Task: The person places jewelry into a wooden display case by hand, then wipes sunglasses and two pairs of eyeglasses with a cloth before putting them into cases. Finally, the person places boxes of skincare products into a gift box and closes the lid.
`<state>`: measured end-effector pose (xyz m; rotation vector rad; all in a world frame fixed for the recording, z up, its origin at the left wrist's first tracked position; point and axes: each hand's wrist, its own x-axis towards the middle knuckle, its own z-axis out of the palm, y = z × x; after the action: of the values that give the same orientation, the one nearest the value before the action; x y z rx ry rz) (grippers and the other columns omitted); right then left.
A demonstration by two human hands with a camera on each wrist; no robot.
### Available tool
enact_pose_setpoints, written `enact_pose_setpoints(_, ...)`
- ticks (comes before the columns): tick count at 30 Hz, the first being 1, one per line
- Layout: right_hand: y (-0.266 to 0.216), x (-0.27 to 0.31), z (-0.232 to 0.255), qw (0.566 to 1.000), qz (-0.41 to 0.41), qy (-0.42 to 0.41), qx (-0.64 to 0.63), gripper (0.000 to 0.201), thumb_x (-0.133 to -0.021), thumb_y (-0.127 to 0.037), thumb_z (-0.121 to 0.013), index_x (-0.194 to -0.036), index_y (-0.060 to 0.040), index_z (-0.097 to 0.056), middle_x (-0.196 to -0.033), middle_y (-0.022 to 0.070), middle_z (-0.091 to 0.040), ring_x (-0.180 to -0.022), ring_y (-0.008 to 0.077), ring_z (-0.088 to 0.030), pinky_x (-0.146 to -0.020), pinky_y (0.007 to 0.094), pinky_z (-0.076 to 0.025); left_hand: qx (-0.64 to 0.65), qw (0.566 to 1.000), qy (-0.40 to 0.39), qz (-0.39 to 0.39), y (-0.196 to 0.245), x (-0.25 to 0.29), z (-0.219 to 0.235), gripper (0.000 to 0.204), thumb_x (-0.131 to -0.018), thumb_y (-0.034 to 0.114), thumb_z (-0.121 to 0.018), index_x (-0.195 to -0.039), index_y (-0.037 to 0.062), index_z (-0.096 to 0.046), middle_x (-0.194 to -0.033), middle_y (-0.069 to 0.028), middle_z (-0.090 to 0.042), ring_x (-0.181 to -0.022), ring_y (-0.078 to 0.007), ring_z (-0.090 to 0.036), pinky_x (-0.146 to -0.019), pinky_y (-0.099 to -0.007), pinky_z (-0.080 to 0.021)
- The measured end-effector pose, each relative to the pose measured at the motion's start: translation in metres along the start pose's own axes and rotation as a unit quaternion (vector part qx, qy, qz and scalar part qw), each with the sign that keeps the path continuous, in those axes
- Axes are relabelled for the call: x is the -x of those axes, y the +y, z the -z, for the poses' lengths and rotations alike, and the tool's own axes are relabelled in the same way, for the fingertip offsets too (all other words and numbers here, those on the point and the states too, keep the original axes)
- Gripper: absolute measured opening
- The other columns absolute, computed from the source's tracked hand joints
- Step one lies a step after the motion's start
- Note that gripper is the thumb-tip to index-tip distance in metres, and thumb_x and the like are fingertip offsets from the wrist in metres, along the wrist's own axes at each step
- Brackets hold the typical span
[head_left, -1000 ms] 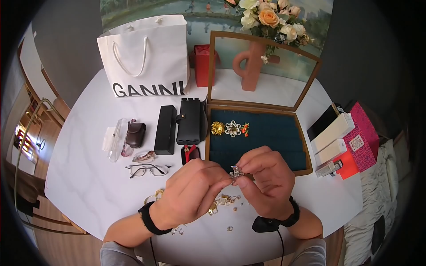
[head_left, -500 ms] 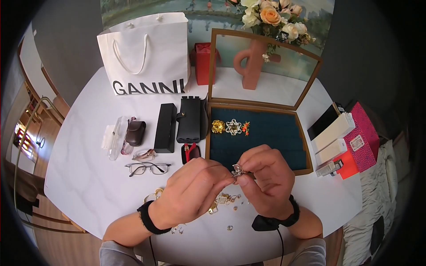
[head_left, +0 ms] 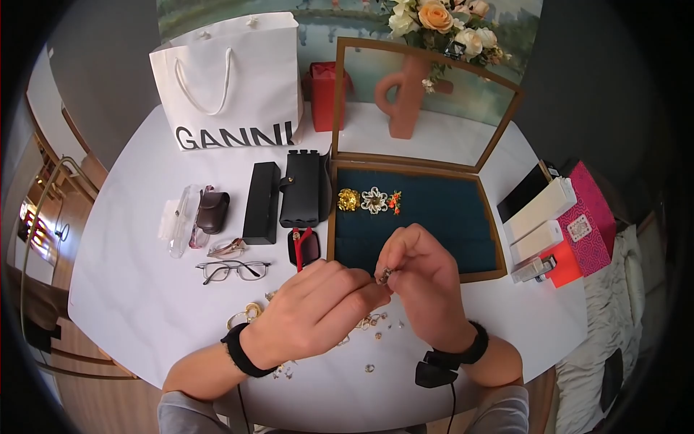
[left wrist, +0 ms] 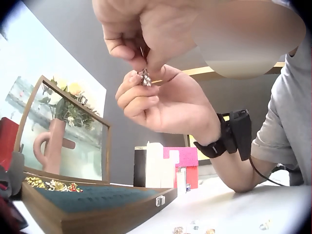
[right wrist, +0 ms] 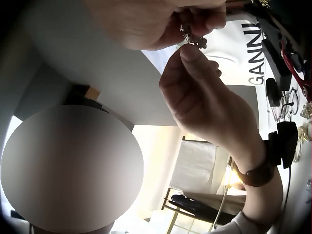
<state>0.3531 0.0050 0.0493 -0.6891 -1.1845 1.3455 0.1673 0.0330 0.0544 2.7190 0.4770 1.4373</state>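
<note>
Both hands meet above the table near the display case's front edge, fingertips close together. My right hand [head_left: 430, 289] pinches a small silvery brooch [head_left: 384, 275] between thumb and fingers. My left hand [head_left: 318, 307] pinches at the same brooch from the other side, its fingertips partly hidden in the head view. In the left wrist view, the brooch [left wrist: 146, 78] shows sparkling stones, with a thin pin-like line above it. Beyond the hands, the wooden display case [head_left: 416, 278] stands with its glass lid raised. A gold brooch [head_left: 348, 200], a white flower brooch [head_left: 374, 200] and an orange one [head_left: 395, 202] lie on its dark green lining.
Loose jewellery [head_left: 372, 320] is scattered under and before the hands. To the left lie eyeglasses [head_left: 233, 271], red-armed sunglasses [head_left: 307, 247] and black cases [head_left: 262, 202]. A white paper bag [head_left: 228, 87] stands behind. Boxes [head_left: 538, 217] line the right side.
The brooch has turned and shows less of its face. The right hand's fingers have drawn in around it, and the left fingertips reach farther under it. The head view has shifted slightly.
</note>
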Motion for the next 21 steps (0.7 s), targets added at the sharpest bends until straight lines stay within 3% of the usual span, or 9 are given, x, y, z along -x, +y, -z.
enact_pose_setpoints(6,-0.001,-0.007,0.007,0.999,-0.007,-0.018,-0.045,0.018,-0.085,0.007,-0.047,-0.100,-0.0013,-0.053,-0.099,0.0063,-0.058,-0.088,0.0096,-0.054,-0.078,0.0259,-0.044,0.022,0.999,0.017,0.038,-0.002,0.001,0.001,0.029,-0.073,0.003,-0.086,-0.095,0.0030,-0.068,-0.086,-0.0080,-0.067,-0.070,-0.0207,-0.062,-0.058,-0.0301,-0.049)
enact_pose_setpoints(8,-0.002,-0.009,0.012,0.993,0.010,-0.075,-0.090,0.025,-0.084,0.003,-0.048,-0.108,0.0017,-0.055,-0.104,0.0084,-0.060,-0.092,0.0119,-0.054,-0.081,0.0291,-0.044,0.024,0.998,0.043,0.048,-0.002,0.001,0.001,0.029,-0.072,-0.001,-0.086,-0.094,0.0029,-0.067,-0.086,-0.0096,-0.066,-0.069,-0.0223,-0.062,-0.057,-0.0296,-0.049)
enact_pose_setpoints(12,-0.007,-0.009,0.010,0.995,0.010,-0.069,-0.075,0.035,-0.083,0.001,-0.048,-0.117,0.0041,-0.055,-0.108,0.0100,-0.060,-0.097,0.0139,-0.055,-0.083,0.0310,-0.044,0.073,0.994,0.042,0.070,0.001,-0.001,0.005,0.027,-0.077,-0.003,-0.082,-0.097,0.0020,-0.065,-0.086,-0.0088,-0.066,-0.069,-0.0193,-0.062,-0.059,-0.0275,-0.049)
enact_pose_setpoints(13,-0.008,-0.009,0.010,0.993,0.005,-0.081,-0.081,0.036,-0.085,0.002,-0.048,-0.120,0.0042,-0.055,-0.109,0.0102,-0.060,-0.098,0.0139,-0.056,-0.083,0.0303,-0.044,0.201,0.958,0.041,0.201,0.005,0.001,0.006,0.021,-0.082,-0.001,-0.079,-0.096,0.0022,-0.064,-0.088,-0.0076,-0.067,-0.070,-0.0144,-0.061,-0.060,-0.0259,-0.049)
enact_pose_setpoints(14,-0.009,-0.009,0.011,0.992,0.000,-0.093,-0.087,0.037,-0.086,0.002,-0.049,-0.122,0.0044,-0.055,-0.111,0.0104,-0.060,-0.098,0.0140,-0.057,-0.083,0.0297,-0.045,0.322,0.888,0.039,0.326,0.008,0.001,0.007,0.014,-0.087,0.001,-0.076,-0.095,0.0025,-0.063,-0.091,-0.0064,-0.068,-0.071,-0.0095,-0.061,-0.062,-0.0242,-0.048)
enact_pose_setpoints(15,-0.009,-0.010,0.012,0.992,0.000,-0.093,-0.087,0.037,-0.086,0.002,-0.049,-0.122,0.0044,-0.055,-0.111,0.0104,-0.060,-0.098,0.0140,-0.057,-0.083,0.0297,-0.045,0.322,0.888,0.039,0.326,0.008,-0.001,0.009,0.014,-0.087,0.001,-0.076,-0.095,0.0025,-0.063,-0.091,-0.0064,-0.068,-0.071,-0.0095,-0.061,-0.062,-0.0242,-0.048)
enact_pose_setpoints(17,-0.009,-0.011,0.015,0.989,0.015,-0.122,-0.078,0.032,-0.090,0.006,-0.051,-0.121,0.0047,-0.055,-0.110,0.0090,-0.059,-0.098,0.0129,-0.058,-0.084,0.0281,-0.046,0.571,0.699,0.051,0.428,0.007,-0.004,0.012,0.011,-0.094,0.006,-0.070,-0.099,0.0023,-0.061,-0.092,-0.0036,-0.069,-0.074,-0.0037,-0.060,-0.064,-0.0204,-0.049)
enact_pose_setpoints(20,-0.008,-0.011,0.012,0.991,0.048,-0.120,-0.030,0.026,-0.093,0.009,-0.053,-0.118,0.0051,-0.056,-0.109,0.0073,-0.058,-0.096,0.0111,-0.058,-0.083,0.0266,-0.048,0.636,0.642,0.007,0.428,-0.002,0.001,0.013,0.012,-0.098,0.010,-0.067,-0.103,0.0023,-0.059,-0.092,-0.0026,-0.068,-0.073,-0.0055,-0.061,-0.066,-0.0198,-0.049)
enact_pose_setpoints(21,-0.007,-0.012,0.012,0.991,0.048,-0.120,-0.030,0.026,-0.093,0.009,-0.053,-0.118,0.0051,-0.056,-0.109,0.0073,-0.058,-0.096,0.0111,-0.058,-0.083,0.0266,-0.048,0.636,0.642,0.007,0.428,-0.003,0.002,0.012,0.012,-0.098,0.010,-0.067,-0.103,0.0023,-0.059,-0.092,-0.0026,-0.068,-0.073,-0.0055,-0.061,-0.066,-0.0198,-0.049)
